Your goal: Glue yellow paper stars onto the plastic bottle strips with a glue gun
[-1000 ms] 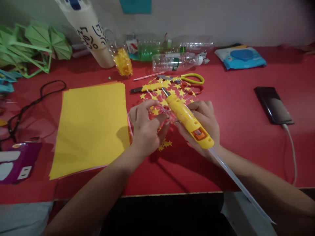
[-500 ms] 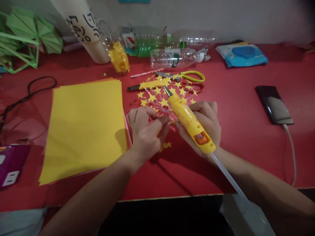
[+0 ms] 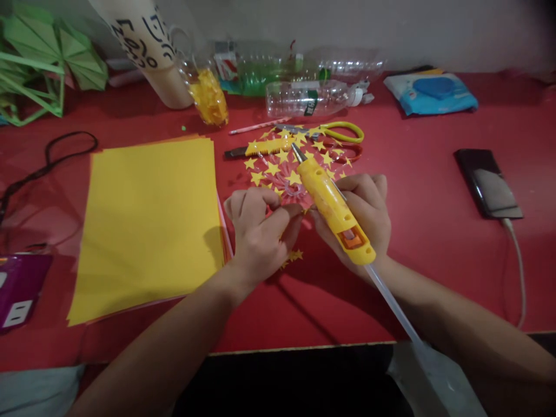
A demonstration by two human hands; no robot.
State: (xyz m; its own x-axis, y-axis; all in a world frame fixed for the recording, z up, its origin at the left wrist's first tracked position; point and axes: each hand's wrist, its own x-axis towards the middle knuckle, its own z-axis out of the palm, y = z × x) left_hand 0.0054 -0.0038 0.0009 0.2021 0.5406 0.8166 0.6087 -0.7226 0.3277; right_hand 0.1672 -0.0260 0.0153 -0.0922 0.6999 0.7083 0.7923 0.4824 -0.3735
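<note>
My right hand (image 3: 362, 214) is closed around a yellow hot glue gun (image 3: 330, 202); a clear glue stick (image 3: 393, 298) sticks out of its rear. The gun's nozzle points away from me. My left hand (image 3: 263, 231) is closed in a pinch at a small yellow paper star (image 3: 306, 211), which my right fingertips nearly meet. Just beyond my hands lies a clear plastic piece cut into strips (image 3: 292, 186), dotted with yellow stars. More loose paper stars (image 3: 296, 255) lie on the table below my fingers, partly hidden by my left hand.
Yellow paper sheets (image 3: 150, 220) are stacked at left. Beyond the stars lie a box cutter (image 3: 260, 149), scissors (image 3: 345, 132), a pencil (image 3: 256, 126) and clear bottles (image 3: 299, 99). A tumbler (image 3: 169, 87) stands behind. At right are a wipes pack (image 3: 432, 95) and a phone (image 3: 486, 182) on its cable.
The glue gun has tilted slightly, its rear end shifting a little up and left. Both hands stay almost in place, fingertips still close together at the small star.
</note>
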